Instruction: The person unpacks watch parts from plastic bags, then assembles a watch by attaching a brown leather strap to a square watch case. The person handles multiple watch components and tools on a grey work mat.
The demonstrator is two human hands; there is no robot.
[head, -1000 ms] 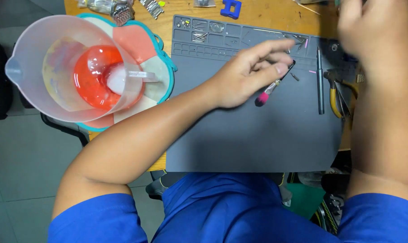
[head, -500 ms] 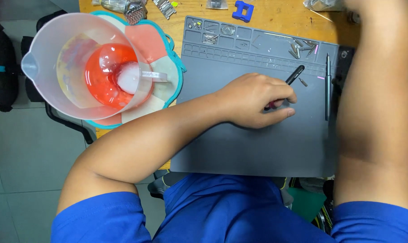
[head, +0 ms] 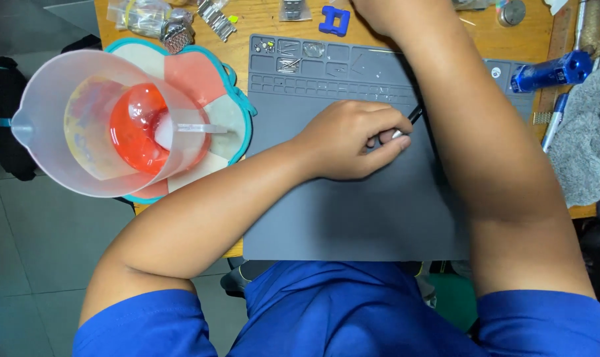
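My left hand [head: 353, 140] rests on the grey work mat [head: 353, 218], fingers curled around a thin tool [head: 414, 116]. Only the tool's black tip shows, sticking out toward my right forearm. My right arm crosses over the right side of the mat and reaches to the far edge of the wooden table. My right hand [head: 383, 12] is almost wholly cut off by the top of the view, so what it holds is hidden. Small screws and metal parts [head: 288, 63] lie in the compartments along the mat's far edge.
A translucent jug [head: 42, 125] with a red round object [head: 134, 129] inside stands at the left on a teal-edged mat [head: 237, 142]. A blue clip [head: 333, 20], bagged parts [head: 141, 14], a blue cylinder [head: 551, 69] and a grey cloth [head: 588, 132] lie around.
My left hand has closed its fingers over the pink-handled tool and drawn it in on the mat. My right arm has reached farther across the table, its hand leaving the view.
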